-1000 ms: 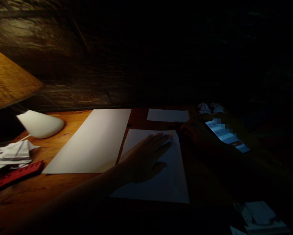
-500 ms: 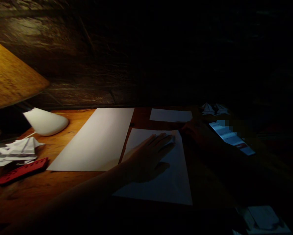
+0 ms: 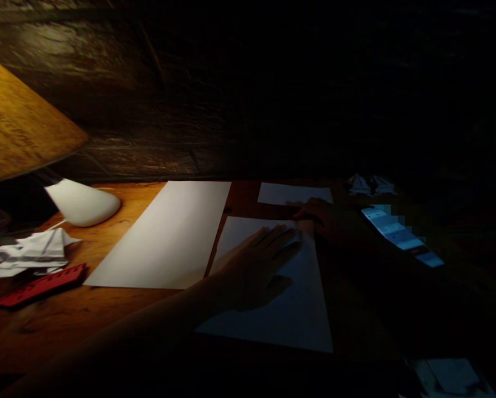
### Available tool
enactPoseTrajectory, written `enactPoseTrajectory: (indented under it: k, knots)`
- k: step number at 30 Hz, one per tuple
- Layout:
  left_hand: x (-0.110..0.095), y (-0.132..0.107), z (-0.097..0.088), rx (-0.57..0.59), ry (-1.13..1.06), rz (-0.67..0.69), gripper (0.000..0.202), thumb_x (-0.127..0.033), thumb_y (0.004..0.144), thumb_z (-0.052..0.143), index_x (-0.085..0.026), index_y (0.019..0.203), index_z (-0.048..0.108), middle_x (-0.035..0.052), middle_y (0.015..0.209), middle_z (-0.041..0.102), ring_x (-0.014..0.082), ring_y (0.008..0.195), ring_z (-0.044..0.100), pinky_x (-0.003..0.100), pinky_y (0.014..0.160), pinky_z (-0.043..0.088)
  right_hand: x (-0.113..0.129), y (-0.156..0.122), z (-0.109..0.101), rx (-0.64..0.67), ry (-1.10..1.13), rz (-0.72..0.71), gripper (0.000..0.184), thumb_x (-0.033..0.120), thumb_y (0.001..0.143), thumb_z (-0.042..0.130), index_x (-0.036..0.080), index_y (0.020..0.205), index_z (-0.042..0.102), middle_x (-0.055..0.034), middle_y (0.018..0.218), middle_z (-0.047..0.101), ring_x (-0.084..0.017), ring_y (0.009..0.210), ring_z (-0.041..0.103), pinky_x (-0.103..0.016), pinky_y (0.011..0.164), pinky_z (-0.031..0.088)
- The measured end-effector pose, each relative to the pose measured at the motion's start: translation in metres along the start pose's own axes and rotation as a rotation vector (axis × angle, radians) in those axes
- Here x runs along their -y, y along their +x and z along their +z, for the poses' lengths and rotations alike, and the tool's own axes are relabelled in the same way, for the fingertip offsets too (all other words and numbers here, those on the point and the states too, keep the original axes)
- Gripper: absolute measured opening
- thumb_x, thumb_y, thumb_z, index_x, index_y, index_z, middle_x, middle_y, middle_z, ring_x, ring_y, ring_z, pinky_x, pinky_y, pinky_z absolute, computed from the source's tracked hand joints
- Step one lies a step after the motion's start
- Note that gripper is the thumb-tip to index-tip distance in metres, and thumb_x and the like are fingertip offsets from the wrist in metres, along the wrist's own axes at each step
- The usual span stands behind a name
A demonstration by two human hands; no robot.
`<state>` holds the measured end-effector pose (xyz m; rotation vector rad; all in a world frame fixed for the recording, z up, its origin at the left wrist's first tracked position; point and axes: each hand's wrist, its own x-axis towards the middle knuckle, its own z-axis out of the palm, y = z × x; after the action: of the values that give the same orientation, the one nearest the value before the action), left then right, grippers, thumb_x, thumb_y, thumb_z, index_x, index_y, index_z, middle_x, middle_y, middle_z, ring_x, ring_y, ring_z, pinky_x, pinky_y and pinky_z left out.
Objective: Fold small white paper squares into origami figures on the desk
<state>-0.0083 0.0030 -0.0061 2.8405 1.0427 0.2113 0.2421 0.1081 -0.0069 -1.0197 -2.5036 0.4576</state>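
Observation:
My left hand (image 3: 258, 268) lies flat on a white sheet of paper (image 3: 297, 309), its fingers stretched toward the sheet's far edge. The far right corner of that sheet is between the bent fingers of my right hand (image 3: 319, 216), which is closed there; dim light hides the exact hold. To the left, a larger white sheet (image 3: 165, 237) lies flat beside the first, with a narrow gap between them. Beyond my right hand is a smaller piece of white paper (image 3: 293, 193).
A lamp with a yellow shade (image 3: 19, 121) and white base (image 3: 85, 204) stands left. Near it are folded paper (image 3: 40, 251) and a red notched strip (image 3: 44, 286). A lit phone (image 3: 401, 235) and folded paper shapes (image 3: 370, 185) lie right. A dark wall stands behind.
My right hand has moved slightly left, onto the far right corner of the sheet. The left hand stays flat on the paper. The whole view has shifted slightly.

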Motion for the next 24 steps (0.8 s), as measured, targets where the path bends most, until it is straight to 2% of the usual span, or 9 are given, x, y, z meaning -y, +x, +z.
enactPoseTrajectory:
  k: [4, 11, 16, 18, 21, 24]
  knots:
    - [-0.001, 0.000, 0.000, -0.009, -0.003, 0.000, 0.073, -0.041, 0.097, 0.061, -0.019, 0.160, 0.031, 0.0120, 0.170, 0.025, 0.0332, 0.159, 0.019, 0.055, 0.129, 0.021, 0.003, 0.006, 0.001, 0.010, 0.025, -0.013, 0.037, 0.004, 0.086, 0.050, 0.018, 0.111, 0.072, -0.0104, 0.111, 0.067, -0.024, 0.106, 0.064, -0.036, 0.092, 0.049]
    - [-0.001, -0.001, 0.004, -0.015, -0.006, -0.011, 0.070, -0.041, 0.098, 0.059, -0.023, 0.159, 0.030, 0.0103, 0.171, 0.024, 0.0338, 0.158, 0.021, 0.058, 0.128, 0.020, 0.006, -0.004, 0.002, -0.067, -0.052, 0.122, 0.029, 0.008, 0.091, 0.053, 0.018, 0.109, 0.073, -0.0119, 0.115, 0.070, -0.025, 0.104, 0.066, -0.039, 0.093, 0.049]
    - [-0.001, -0.001, -0.001, -0.039, -0.033, -0.032, 0.079, -0.041, 0.095, 0.063, -0.014, 0.159, 0.026, 0.0148, 0.169, 0.028, 0.0328, 0.156, 0.025, 0.052, 0.129, 0.024, -0.001, -0.007, 0.001, -0.034, -0.045, 0.093, 0.031, 0.013, 0.093, 0.054, 0.023, 0.115, 0.072, -0.0080, 0.120, 0.069, -0.025, 0.109, 0.066, -0.040, 0.095, 0.049]
    - [-0.002, -0.003, -0.007, -0.052, -0.022, -0.111, 0.080, -0.045, 0.093, 0.065, -0.011, 0.156, 0.031, 0.0177, 0.166, 0.032, 0.0362, 0.153, 0.029, 0.055, 0.127, 0.028, -0.003, -0.007, 0.000, -0.032, -0.034, 0.095, 0.031, 0.013, 0.093, 0.053, 0.024, 0.115, 0.072, -0.0077, 0.119, 0.068, -0.025, 0.108, 0.066, -0.040, 0.095, 0.049]
    - [-0.004, -0.011, -0.016, -0.037, 0.055, -0.308, 0.068, -0.052, 0.094, 0.064, -0.012, 0.146, 0.047, 0.0214, 0.162, 0.035, 0.0449, 0.149, 0.034, 0.069, 0.120, 0.030, -0.005, -0.007, 0.000, -0.019, -0.011, 0.073, 0.031, 0.013, 0.092, 0.053, 0.024, 0.115, 0.071, -0.0071, 0.119, 0.067, -0.024, 0.109, 0.065, -0.041, 0.097, 0.049]
    - [-0.006, -0.025, -0.019, 0.008, 0.095, -0.396, 0.070, -0.054, 0.094, 0.063, -0.011, 0.146, 0.047, 0.0250, 0.161, 0.036, 0.0479, 0.149, 0.032, 0.073, 0.118, 0.029, -0.007, -0.008, 0.000, -0.015, 0.014, 0.050, 0.032, 0.012, 0.094, 0.051, 0.025, 0.115, 0.071, -0.0065, 0.120, 0.066, -0.024, 0.112, 0.064, -0.042, 0.100, 0.048]
